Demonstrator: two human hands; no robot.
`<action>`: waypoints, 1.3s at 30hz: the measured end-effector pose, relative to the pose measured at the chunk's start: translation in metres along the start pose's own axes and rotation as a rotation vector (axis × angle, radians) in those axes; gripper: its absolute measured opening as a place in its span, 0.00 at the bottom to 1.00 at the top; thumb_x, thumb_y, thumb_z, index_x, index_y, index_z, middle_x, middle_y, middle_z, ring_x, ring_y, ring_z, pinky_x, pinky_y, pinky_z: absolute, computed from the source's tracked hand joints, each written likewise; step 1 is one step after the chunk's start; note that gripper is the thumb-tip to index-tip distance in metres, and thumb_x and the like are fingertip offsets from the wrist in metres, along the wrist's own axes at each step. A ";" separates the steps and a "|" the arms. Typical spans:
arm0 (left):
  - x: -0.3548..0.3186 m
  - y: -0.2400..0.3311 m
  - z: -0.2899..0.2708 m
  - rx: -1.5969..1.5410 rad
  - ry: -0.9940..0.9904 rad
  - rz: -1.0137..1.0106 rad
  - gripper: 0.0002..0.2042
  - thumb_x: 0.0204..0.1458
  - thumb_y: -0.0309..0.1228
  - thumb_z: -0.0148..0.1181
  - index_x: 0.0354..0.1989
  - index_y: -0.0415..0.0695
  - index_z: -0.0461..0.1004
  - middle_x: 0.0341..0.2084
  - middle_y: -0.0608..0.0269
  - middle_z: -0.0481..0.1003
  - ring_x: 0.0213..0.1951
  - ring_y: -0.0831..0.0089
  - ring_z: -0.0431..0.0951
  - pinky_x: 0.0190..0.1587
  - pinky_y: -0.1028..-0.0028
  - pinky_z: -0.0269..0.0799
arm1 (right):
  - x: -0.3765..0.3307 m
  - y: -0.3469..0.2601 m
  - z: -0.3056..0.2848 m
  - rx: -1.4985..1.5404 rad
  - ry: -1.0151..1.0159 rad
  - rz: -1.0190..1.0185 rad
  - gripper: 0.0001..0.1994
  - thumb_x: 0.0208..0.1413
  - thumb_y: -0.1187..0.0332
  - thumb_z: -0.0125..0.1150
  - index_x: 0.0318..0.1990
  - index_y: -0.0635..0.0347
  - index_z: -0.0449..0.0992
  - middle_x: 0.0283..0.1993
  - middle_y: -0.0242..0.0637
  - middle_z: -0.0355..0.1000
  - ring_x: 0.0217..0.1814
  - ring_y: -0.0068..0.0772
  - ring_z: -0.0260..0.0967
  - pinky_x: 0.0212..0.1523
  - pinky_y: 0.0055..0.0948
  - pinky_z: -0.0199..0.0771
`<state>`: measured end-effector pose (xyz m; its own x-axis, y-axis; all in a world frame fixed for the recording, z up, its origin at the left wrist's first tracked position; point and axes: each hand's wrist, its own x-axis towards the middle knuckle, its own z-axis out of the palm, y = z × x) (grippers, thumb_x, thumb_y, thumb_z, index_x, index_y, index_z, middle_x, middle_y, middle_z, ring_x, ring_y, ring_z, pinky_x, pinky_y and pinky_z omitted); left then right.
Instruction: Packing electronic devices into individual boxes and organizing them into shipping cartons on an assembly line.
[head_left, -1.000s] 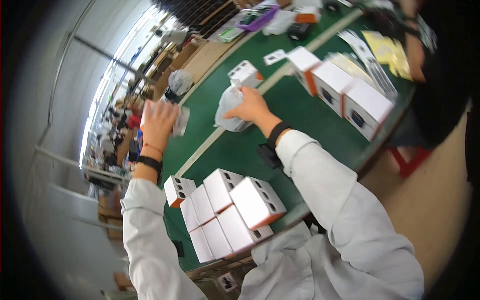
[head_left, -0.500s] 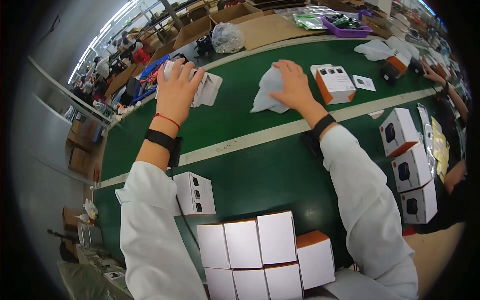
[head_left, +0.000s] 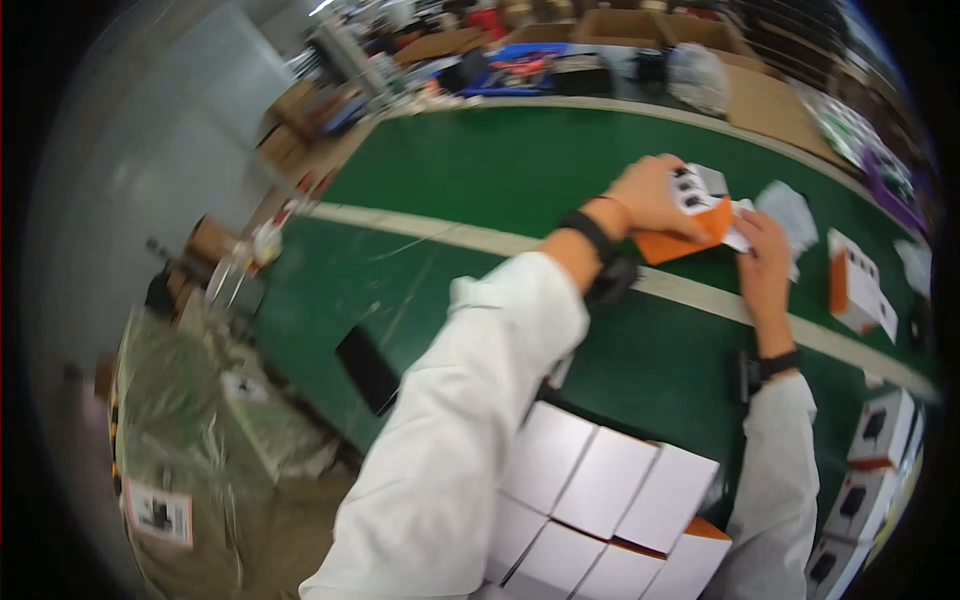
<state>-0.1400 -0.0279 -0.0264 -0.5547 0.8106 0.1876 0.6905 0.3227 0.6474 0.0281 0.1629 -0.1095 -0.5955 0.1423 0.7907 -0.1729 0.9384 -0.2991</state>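
Observation:
My left hand [head_left: 655, 198] is wrapped round a small white-and-orange carton [head_left: 690, 240], tilted above the far green work surface. My right hand [head_left: 766, 250] is closed at the carton's right side, its fingers on a white piece [head_left: 740, 226]. Whether that is a flap or a separate paper, I cannot tell. Just beyond the right hand lies a crumpled pale plastic bag [head_left: 790, 212]. Another orange-and-white carton [head_left: 853, 285] stands farther right, with a white card [head_left: 888, 318] beside it.
Several white cartons [head_left: 605, 480] are stacked close in front of me, between my forearms. More cartons [head_left: 862, 500] line the right side. A dark phone-like slab [head_left: 368, 370] lies left. A blue tray [head_left: 520, 70] and a clear plastic bundle [head_left: 698, 78] sit along the far edge.
The view has swung left. My left hand has closed round the carton, which now shows its orange side. My right hand has left the plastic bag and come to the carton.

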 end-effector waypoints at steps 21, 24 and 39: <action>-0.003 0.011 0.014 -0.234 -0.142 -0.027 0.43 0.32 0.32 0.83 0.60 0.32 0.67 0.51 0.53 0.75 0.53 0.65 0.75 0.61 0.67 0.70 | -0.020 -0.002 0.012 0.255 -0.137 0.139 0.22 0.52 0.50 0.70 0.51 0.52 0.80 0.51 0.35 0.78 0.61 0.41 0.70 0.62 0.47 0.62; -0.008 -0.013 -0.006 -0.219 -0.089 0.004 0.45 0.32 0.34 0.85 0.61 0.31 0.67 0.51 0.54 0.75 0.53 0.67 0.75 0.59 0.68 0.71 | -0.004 -0.017 0.008 0.325 -0.153 0.076 0.25 0.47 0.47 0.74 0.48 0.53 0.81 0.48 0.33 0.80 0.52 0.44 0.75 0.57 0.48 0.67; -0.008 -0.016 -0.013 -0.158 -0.153 0.009 0.49 0.28 0.35 0.85 0.65 0.35 0.66 0.55 0.54 0.73 0.57 0.64 0.74 0.62 0.67 0.69 | -0.006 0.008 -0.004 0.608 -0.297 0.196 0.10 0.54 0.62 0.69 0.39 0.56 0.84 0.41 0.34 0.82 0.43 0.44 0.77 0.45 0.38 0.76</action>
<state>-0.1530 -0.0458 -0.0284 -0.4636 0.8817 0.0877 0.6073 0.2441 0.7561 0.0332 0.1705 -0.1147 -0.8347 0.1176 0.5381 -0.3964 0.5499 -0.7352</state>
